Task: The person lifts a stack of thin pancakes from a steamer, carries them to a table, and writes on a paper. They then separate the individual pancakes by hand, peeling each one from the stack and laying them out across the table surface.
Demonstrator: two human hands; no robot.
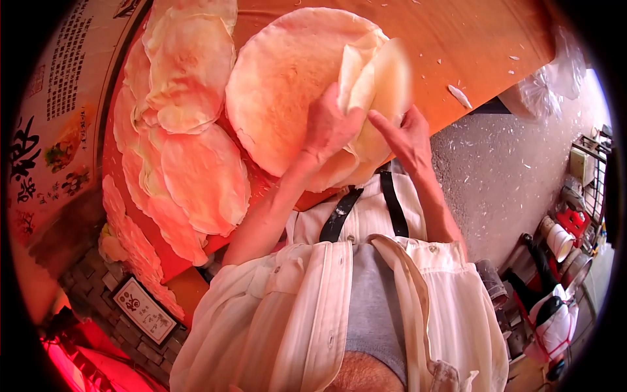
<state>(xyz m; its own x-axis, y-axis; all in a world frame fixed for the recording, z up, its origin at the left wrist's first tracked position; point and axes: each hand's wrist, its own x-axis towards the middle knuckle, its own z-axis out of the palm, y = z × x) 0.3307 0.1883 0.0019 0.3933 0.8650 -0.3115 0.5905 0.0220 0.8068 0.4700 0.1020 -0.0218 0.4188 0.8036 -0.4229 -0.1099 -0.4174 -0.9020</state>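
Note:
A stack of thin, round, pale flatbreads (281,78) lies on the orange table in front of me. Its right side is lifted into a loose fold (375,78), partly blurred. My left hand (330,124) is closed at the left edge of this fold, thumb pressed against a flatbread. On the other side, my right hand (406,138) pinches the flatbread's right edge between thumb and fingers. How many layers each hand holds I cannot make out. Left of the stack, overlapping flatbreads (202,176) are spread in a long heap.
The orange table (470,39) has scattered crumbs and a white scrap (459,97). Plastic bags (545,88) hang by its right corner. More flatbreads (134,242) lie along the left edge. A printed banner (65,85) stands left. Lower right are a person (552,320) and a white bucket (558,242).

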